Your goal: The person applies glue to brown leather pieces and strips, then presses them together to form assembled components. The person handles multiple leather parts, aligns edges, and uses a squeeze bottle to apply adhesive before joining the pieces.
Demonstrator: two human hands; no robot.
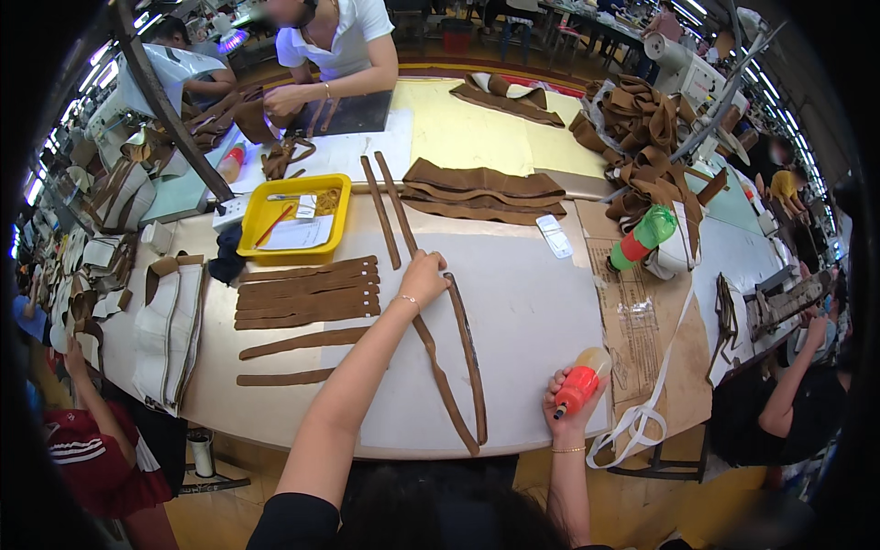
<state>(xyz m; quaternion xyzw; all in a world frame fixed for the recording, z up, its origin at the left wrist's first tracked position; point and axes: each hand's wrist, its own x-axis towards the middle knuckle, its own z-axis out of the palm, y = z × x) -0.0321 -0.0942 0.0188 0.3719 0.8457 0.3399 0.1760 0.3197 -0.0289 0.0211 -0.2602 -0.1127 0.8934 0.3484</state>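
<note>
My left hand (424,282) reaches over the middle of the table, its fingers closed at the far end of a brown strip (469,357) that has a dark, shiny line along it. Another long brown strip (437,365) passes under this hand, and the two strips come close together near the front edge. In my right hand (570,411) is a squeeze bottle (581,383) with a red band and a pale yellowish end, its nozzle tilted down toward me. Left of my forearm lie a row of brown strips (307,295) with small white tags and two single strips (298,344).
A yellow tray (341,215) holds a pencil and paper. Beyond are brown bands (483,192), a white card (554,236) and a co-worker's hand (286,99). At right stand a green-and-red bottle (644,238), cardboard (632,339) and white tape (667,367). Stacked pieces (168,330) lie left.
</note>
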